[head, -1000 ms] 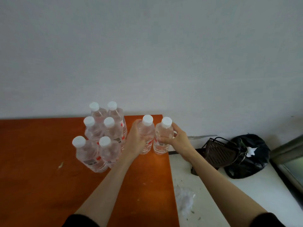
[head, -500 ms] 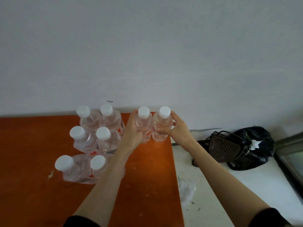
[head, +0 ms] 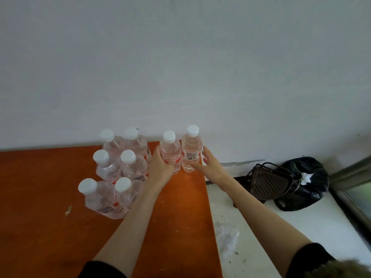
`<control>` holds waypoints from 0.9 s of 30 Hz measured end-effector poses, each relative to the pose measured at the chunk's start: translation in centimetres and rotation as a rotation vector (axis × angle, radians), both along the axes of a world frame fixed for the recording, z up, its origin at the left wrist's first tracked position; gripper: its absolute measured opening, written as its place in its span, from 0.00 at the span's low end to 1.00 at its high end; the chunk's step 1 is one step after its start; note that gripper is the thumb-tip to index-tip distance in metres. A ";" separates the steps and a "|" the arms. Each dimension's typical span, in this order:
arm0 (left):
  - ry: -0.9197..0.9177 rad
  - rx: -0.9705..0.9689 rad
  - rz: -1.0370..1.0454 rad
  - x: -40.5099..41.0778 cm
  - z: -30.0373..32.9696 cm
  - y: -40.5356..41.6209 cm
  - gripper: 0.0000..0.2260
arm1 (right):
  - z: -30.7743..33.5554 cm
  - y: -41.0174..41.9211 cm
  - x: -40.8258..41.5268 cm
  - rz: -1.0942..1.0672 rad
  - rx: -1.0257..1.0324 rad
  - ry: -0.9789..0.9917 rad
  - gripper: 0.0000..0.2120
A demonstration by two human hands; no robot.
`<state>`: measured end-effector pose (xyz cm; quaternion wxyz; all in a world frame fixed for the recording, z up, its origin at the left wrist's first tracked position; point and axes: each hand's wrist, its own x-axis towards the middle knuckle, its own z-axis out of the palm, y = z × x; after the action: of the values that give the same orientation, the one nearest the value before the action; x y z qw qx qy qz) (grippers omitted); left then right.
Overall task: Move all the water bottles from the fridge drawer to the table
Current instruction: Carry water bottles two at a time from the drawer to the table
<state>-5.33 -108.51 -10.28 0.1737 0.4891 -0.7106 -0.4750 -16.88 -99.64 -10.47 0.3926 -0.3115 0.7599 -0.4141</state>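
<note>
Two clear water bottles with white caps stand side by side at the back right corner of the orange table (head: 40, 207). My left hand (head: 160, 170) is wrapped around the left bottle (head: 170, 150). My right hand (head: 209, 166) is beside the right bottle (head: 191, 147), with its fingers straightened and loosened and only the thumb touching the base. To the left, a cluster of several more bottles (head: 118, 171) stands on the table in pairs. The fridge drawer is out of view.
The table's right edge lies just past the two bottles, and a grey wall rises behind them. On a white surface to the right are a dark slatted basket (head: 269, 181), a black bag (head: 305, 183), a crumpled clear plastic piece (head: 226, 237) and a window frame (head: 353, 189).
Both bottles went back toward the wall and now rest on the table. My right hand has loosened its hold and slipped back off its bottle.
</note>
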 end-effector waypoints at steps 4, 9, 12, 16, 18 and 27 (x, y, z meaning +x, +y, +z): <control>-0.004 -0.072 -0.048 1.7 2.1 4.2 0.22 | 1.0 3.8 1.2 -0.047 0.067 0.084 0.33; 0.053 -0.171 -0.212 4.4 5.0 10.7 0.25 | 3.7 11.7 2.0 0.018 0.047 0.400 0.33; 0.062 -0.258 -0.343 5.5 6.4 14.1 0.28 | 6.2 17.3 2.4 0.081 0.080 0.705 0.36; -0.034 -0.589 -0.546 5.2 9.6 17.7 0.31 | 10.6 24.4 2.8 0.081 0.236 1.093 0.40; -0.102 -0.785 -0.610 4.6 12.0 19.6 0.31 | 12.8 27.9 3.3 0.025 0.291 1.231 0.42; 0.078 -1.153 -0.924 5.7 17.4 31.8 0.35 | 17.6 44.5 11.4 -0.402 0.455 1.371 0.43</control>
<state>0.32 -76.74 7.15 0.2106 -0.0463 -0.9741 -0.0679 -5.53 -55.14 7.10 -0.1974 -0.2659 0.9433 -0.0235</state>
